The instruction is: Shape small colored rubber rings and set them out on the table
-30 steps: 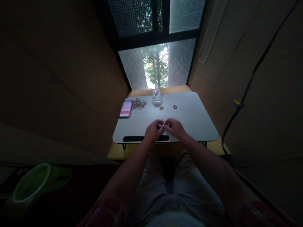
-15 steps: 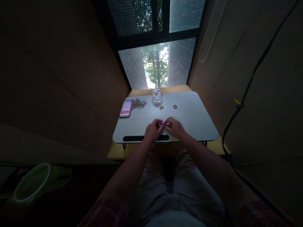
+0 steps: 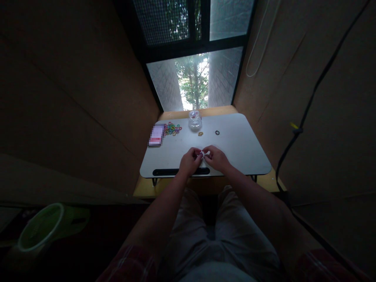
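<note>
A green basket (image 3: pixel 73 219) stands low at the far left. On the white table (image 3: pixel 241 152), a phone (image 3: pixel 156 135) lies beside a pile of coloured rings (image 3: pixel 172 129). The left hand (image 3: pixel 189 160) pinches a small white thing (image 3: pixel 202 155) at its fingertips, too small to make out. Beyond it stand a clear jar (image 3: pixel 195 122) and, just nearer, a yellow ring (image 3: pixel 200 134). The right hand (image 3: pixel 216 158), fingers drawn narrow, grips the same white thing; farther back lies a dark ring (image 3: pixel 217 132)
</note>
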### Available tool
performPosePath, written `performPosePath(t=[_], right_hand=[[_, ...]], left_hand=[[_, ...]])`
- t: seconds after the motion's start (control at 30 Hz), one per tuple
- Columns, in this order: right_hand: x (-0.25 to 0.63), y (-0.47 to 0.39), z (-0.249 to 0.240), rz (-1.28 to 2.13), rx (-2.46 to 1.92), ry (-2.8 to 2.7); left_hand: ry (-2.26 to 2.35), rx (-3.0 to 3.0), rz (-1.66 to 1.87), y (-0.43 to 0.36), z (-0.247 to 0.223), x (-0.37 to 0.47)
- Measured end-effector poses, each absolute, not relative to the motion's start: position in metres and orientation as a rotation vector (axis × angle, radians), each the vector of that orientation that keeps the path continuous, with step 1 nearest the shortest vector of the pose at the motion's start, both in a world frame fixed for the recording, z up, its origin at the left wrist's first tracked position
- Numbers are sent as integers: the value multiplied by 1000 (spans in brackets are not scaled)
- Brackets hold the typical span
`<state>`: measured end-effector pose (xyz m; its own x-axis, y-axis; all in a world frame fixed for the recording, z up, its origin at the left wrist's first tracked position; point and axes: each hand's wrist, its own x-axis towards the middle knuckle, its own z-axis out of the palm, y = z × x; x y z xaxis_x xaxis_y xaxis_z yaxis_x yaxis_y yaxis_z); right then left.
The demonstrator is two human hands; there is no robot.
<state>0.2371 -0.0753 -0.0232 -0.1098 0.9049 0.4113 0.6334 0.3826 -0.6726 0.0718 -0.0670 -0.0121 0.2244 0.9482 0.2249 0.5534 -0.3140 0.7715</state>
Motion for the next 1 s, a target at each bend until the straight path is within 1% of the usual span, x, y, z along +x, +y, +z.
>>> performPosePath(t=[0.2, 0.6, 0.83, 1.0], right_hand=[[239, -73, -24, 423, -1325, -1944], [236, -75, -21, 409, -1425, -1844], [239, -75, -24, 532, -1386, -1797], [245, -72, -23, 713, -1274, -1839]], left_hand=[[1316, 1957, 931, -68, -12, 69], [1350, 1996, 873, -67, -10, 69], [1375, 2039, 829, -67, -8, 68], [1379, 2037, 826, -67, -6, 69]])
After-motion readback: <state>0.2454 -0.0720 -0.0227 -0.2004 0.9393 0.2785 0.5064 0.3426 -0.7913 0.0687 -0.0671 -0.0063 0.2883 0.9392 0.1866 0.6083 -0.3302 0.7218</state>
